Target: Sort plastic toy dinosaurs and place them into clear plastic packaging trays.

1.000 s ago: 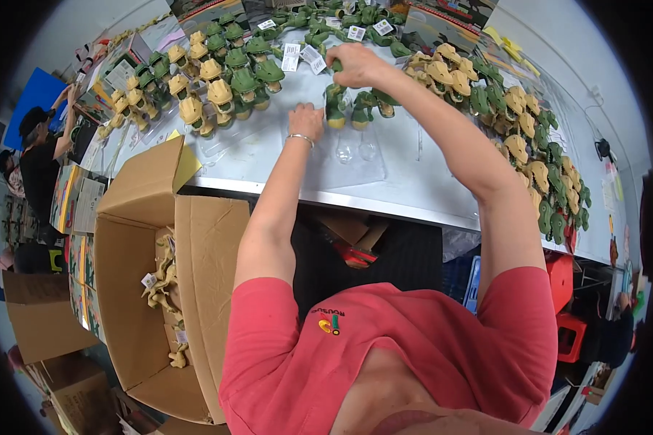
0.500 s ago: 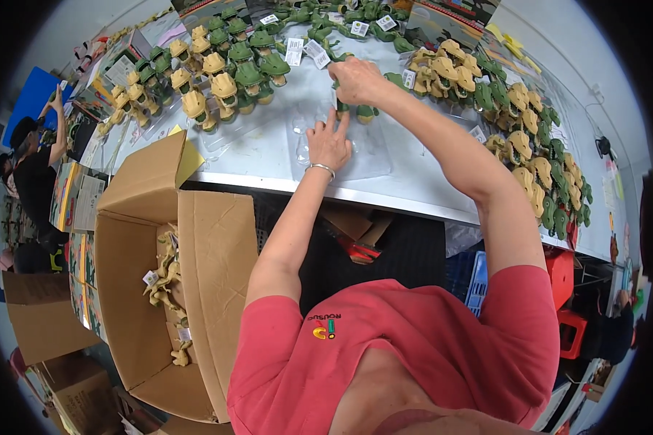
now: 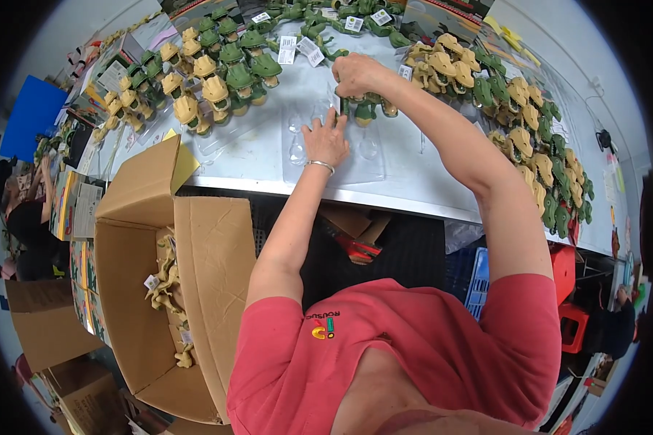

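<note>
Left hand (image 3: 328, 143) farther right, fingers (image 3: 331, 117) spread

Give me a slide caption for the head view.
Left hand over a clear plastic tray, right hand farther forward, amid green and tan toy reptiles.

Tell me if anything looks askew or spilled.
Tan dinosaur-shaped toys lie jumbled in the open brown cardboard box, untidy against the rows of tan and green dinosaur toys on the white table. No spill shows.
</note>
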The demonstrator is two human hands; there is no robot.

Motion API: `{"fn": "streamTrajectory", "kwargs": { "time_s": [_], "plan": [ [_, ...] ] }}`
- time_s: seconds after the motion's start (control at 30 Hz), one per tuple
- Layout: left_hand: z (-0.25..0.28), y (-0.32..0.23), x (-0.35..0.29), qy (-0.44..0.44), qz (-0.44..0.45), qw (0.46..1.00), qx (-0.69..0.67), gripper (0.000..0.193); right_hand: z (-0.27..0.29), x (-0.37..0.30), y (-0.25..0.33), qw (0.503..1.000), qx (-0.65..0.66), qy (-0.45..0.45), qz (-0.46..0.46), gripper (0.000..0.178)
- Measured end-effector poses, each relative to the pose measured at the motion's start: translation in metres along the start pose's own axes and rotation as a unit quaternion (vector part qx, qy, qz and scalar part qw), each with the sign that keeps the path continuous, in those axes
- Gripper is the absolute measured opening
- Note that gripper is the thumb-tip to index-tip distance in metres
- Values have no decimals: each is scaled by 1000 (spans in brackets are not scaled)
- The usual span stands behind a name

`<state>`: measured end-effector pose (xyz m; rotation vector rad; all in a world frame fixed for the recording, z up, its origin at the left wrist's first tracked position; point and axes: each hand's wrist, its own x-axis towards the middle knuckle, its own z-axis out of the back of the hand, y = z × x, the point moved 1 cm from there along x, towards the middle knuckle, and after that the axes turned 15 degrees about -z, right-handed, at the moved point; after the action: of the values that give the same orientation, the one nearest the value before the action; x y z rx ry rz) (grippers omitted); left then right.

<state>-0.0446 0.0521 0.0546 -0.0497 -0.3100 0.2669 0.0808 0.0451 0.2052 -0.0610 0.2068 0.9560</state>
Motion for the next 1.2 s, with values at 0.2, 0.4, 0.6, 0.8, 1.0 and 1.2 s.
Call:
{"fn": "streamTrajectory", "kwargs": {
  "time_s": [0.2, 0.4, 0.6, 0.8, 1.0, 1.2],
  "plan": [
    [1, -5, 4, 25, 18, 998, 52, 50, -2, -24, 34, 997, -30, -61, 23, 30],
    [-2, -4, -5, -44, -4, 999, -14, 52, 2, -17, 24, 999, -24, -42, 16, 30],
    [-12, -2, -11, -106, 12, 994, 17, 59, -2, -23, 5, 998, 30, -43, -20, 31],
    [-12, -6, -4, -84, 18, 996, 38, 47, -10, -24, 42, 996, -29, -87, 23, 26],
    [-9, 6, 2, -30, 20, 999, -2, 49, 4, -31, 38, 998, -37, -35, 32, 46],
    [-4, 7, -6, -29, 43, 999, -15, 48, 32, -65, -58, 884, 368, -272, 98, 64]
  ]
}}
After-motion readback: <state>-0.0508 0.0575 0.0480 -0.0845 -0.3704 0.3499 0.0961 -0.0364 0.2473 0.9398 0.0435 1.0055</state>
